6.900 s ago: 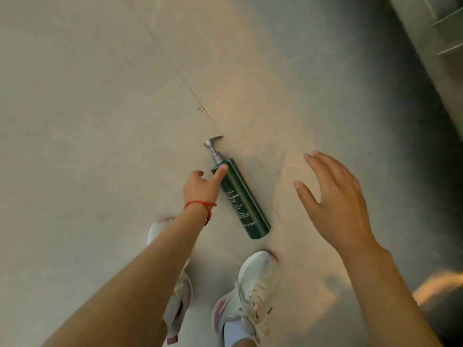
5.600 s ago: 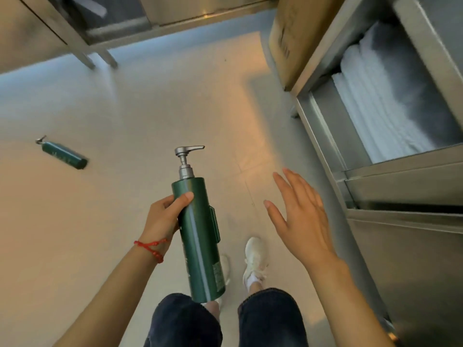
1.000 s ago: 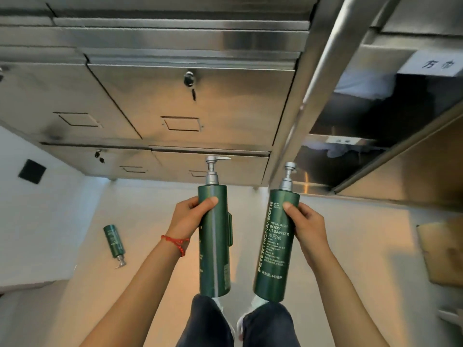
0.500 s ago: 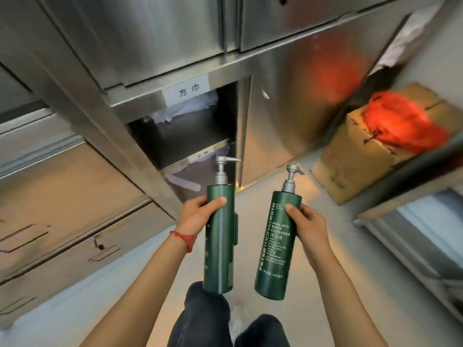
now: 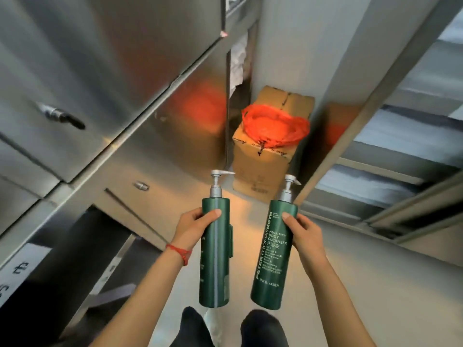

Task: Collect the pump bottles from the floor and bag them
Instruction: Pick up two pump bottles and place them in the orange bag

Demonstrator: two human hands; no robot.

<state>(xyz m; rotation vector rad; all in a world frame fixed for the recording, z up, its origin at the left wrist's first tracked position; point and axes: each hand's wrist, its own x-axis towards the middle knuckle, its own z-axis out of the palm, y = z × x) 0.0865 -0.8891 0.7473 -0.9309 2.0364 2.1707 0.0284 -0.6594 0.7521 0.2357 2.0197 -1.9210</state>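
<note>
Holding: left hand wrapped round upper body of plain-side dark green cylindrical plastic pump bottle; right hand wrapped round upper body of label-side dark green cylindrical plastic pump bottle. Both upright-ish, off the floor, side by side, not touching.
Change vs 0.5 s ago: grips same, bottles same pose; view has swung, so brown cardboard box now sits straight beyond the bottles, not off to the right.
Landmark: cardboard box, standing on pale floor w/ crumpled orange-red plastic bag on top.
Bottles rel. to box: both nearer the camera than it, pump heads overlapping its lower edge.
Materials: bottles glossy, smooth, w/ silver-grey pump heads; left one has small raised tab on its side. Brushed steel cabinet doors left of box, reflecting the bag's orange; steel shelving right of box.
Writing: right-hand bottle reads "PETER THOMAS ROTH", "MEGA-RICH BODY CLEANSER", Chinese chars, "443"; smaller print too fine to read.
Wrist: red string bracelet on left.
</note>
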